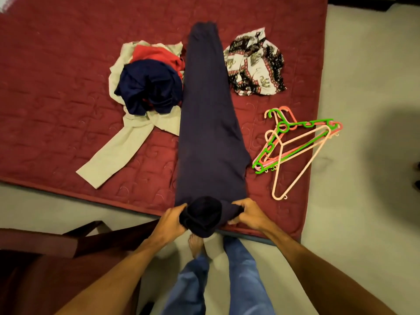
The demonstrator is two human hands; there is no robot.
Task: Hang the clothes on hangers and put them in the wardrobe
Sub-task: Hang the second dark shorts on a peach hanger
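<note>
Gripping the bunched near end of the long dark navy trousers (209, 133), my left hand (170, 220) and right hand (248, 213) curl their fingers tight on the cloth. The trousers stretch far across the red quilted mat (56, 98), with the coloured plastic hangers (295, 142) to their right.

A red quilt (56, 98) carries navy trousers (209, 123), a clothes heap (147, 87), a patterned garment (254, 64) and hangers (300, 146)
</note>
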